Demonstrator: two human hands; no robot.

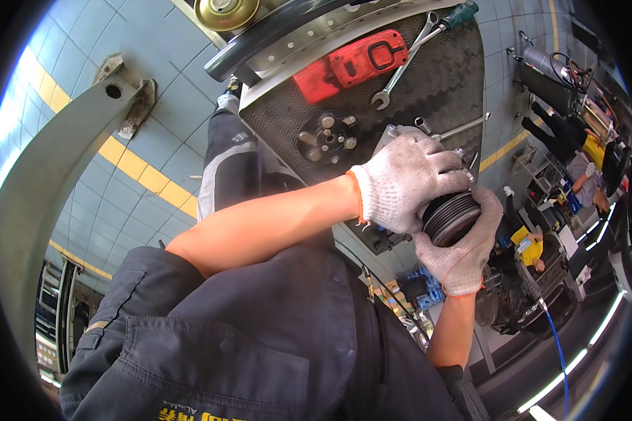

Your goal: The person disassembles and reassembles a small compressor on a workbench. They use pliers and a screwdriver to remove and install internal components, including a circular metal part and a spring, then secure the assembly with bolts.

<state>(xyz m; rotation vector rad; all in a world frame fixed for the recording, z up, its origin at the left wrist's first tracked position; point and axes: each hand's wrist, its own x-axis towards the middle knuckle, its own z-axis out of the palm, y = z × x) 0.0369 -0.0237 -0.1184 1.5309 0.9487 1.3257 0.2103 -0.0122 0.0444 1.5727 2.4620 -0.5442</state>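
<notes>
A black ribbed pulley (pixel 451 219) sits between my two gloved hands. My left hand (pixel 416 179), in a white knit glove with an orange cuff edge, curls its fingers over the pulley's upper side. From below and the right, my right hand (pixel 467 245), gloved alike, wraps thumb and fingers around its rim. Part of a grey metal piece (pixel 393 133) shows behind my left hand; the rest of it is hidden. Just beyond lie a socket (pixel 421 125) and a ratchet (pixel 463 126). A round metal hub with studs (pixel 328 138) rests left of them.
The black ribbed mat (pixel 274 116) covers a workbench top. On it lie a red plastic tool (pixel 351 63), a combination wrench (pixel 400 74) and a green-handled screwdriver (pixel 461 14). A gold can (pixel 225 12) stands beyond the bench rail. At far right, people in yellow (pixel 529 247) work among equipment.
</notes>
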